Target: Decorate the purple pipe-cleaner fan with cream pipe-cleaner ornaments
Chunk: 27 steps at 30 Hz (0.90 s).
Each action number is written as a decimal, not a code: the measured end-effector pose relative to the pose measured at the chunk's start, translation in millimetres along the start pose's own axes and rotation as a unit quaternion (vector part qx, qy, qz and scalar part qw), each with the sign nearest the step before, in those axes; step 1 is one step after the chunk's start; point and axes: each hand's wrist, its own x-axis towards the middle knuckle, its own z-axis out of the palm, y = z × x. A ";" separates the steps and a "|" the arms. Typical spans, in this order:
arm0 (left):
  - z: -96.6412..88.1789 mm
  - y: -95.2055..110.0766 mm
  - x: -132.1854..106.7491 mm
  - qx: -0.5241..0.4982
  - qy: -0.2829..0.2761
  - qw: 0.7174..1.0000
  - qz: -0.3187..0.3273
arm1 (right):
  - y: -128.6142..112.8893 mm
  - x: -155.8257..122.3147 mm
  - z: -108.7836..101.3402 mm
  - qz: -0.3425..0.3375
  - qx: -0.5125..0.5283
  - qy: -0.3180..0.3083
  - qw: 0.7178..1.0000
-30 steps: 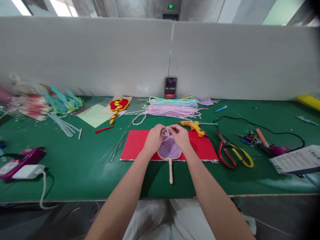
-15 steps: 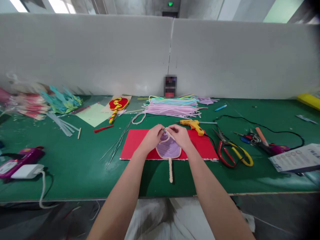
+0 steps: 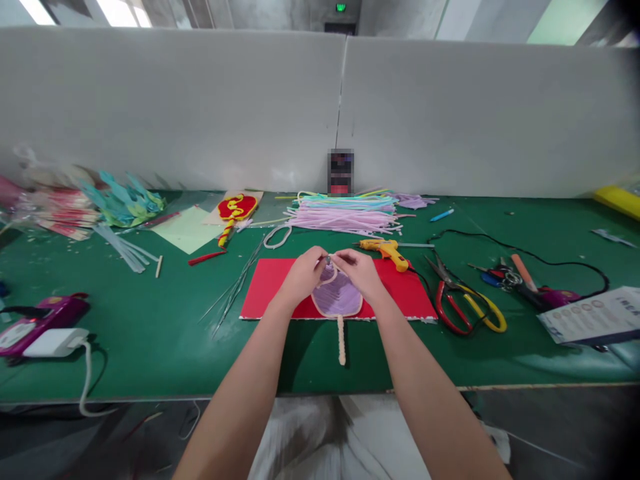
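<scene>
A purple hand fan with a cream fuzzy rim lies on a red board. Its cream handle points toward me, past the board's front edge. Over the upper part of the fan, my left hand and my right hand meet with fingertips pinched. Between them runs a cream pipe cleaner, bent in a curve across the purple face. Both hands appear closed on it. Something small and greyish shows at the left fingertips, too small to name. The fingers hide the fan's top.
Behind the board lie a yellow glue gun and a pile of pipe cleaners. Scissors are at the right, thin wires at the left. A red and yellow fan lies farther back. A purple power strip sits far left.
Both hands stay at the fan's top, with only slight finger movement around the pipe cleaner. Everything else keeps its place.
</scene>
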 end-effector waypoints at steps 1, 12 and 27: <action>0.7 0.2 0.3 -0.008 0.004 1.000 -0.001 | 0.6 0.3 -0.1 0.005 0.012 0.004 1.000; 3.1 22.4 -7.3 0.064 0.244 0.966 0.065 | 2.0 2.9 7.8 0.083 0.261 0.103 0.956; 11.1 21.5 -6.0 0.178 0.194 0.963 0.059 | -1.7 0.6 11.2 0.087 0.256 0.078 0.960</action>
